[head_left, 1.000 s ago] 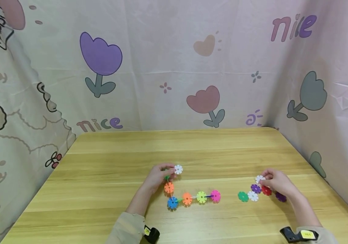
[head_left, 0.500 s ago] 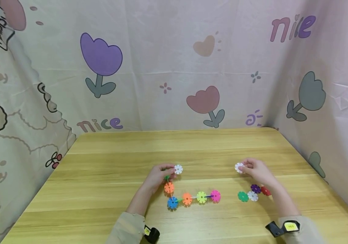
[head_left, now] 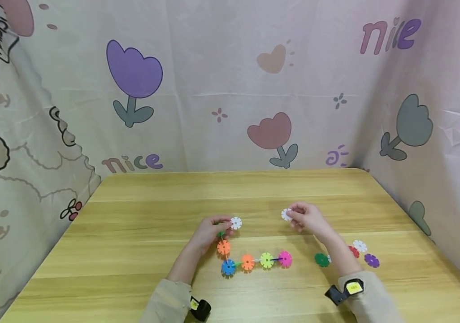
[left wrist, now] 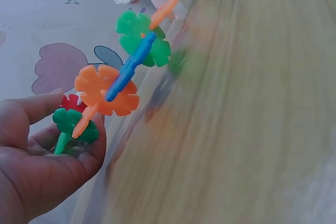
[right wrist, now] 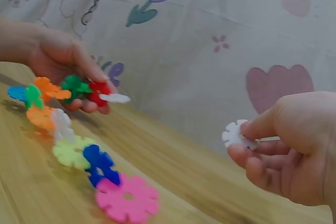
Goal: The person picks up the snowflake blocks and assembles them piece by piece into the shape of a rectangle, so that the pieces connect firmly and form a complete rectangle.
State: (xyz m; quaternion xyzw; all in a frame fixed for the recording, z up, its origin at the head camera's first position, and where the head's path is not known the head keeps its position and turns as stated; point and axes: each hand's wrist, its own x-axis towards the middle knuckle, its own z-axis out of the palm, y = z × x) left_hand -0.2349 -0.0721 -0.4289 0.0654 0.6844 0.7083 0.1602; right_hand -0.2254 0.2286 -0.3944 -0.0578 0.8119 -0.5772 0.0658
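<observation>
Head view shows the right hand (head_left: 310, 220) with a held disc (head_left: 285, 214), white, pinched narrowly between thumb and fingertip; the right wrist view has its other fingers curled loosely below. Across to that hand's left, over a gap of table (head_left: 262, 197), is the chain's white end disc (head_left: 236, 223), set slightly closer to the person than the held disc. The left hand (head_left: 210, 233) is the nearer one to it: its narrowly closed fingers pinch the chain at a red disc (right wrist: 97, 94), a green disc (left wrist: 65, 121) sits within them, and the end disc juts toward the right hand. From the right wrist, the end disc looks almost edge-on while the held disc shows a face, so the two seem turned differently. Leaving the left hand, the chain (head_left: 247, 262) bends like an L: a short leg comes toward the person to a blue disc (head_left: 228, 267), then the long axis runs rightward to a pink disc (head_left: 284, 259), on the person's side of the right hand. Farther right, about the right forearm (head_left: 340, 253), lie a loose green disc (head_left: 322, 259) and a purple disc (head_left: 371, 260). Farthest, past both hands, is a printed cloth (head_left: 197, 67).
</observation>
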